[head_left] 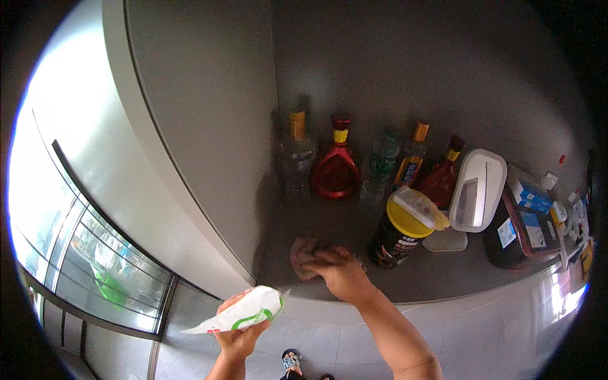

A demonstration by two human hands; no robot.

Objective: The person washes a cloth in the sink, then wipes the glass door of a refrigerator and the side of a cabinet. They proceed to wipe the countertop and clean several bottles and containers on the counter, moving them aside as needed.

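Dark shelf (329,225), tiled floor (345,354) — right hand (344,272) on cloth (302,256).

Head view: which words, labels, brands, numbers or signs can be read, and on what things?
Printed wording is not copied here, only its place.
White packet in the left hand: green and red print.
Black tub: pale print.
Sandal: lettering on the strap.
Green-capped clear bottle: green label, too blurred to read.
Blue box: print too small to read.
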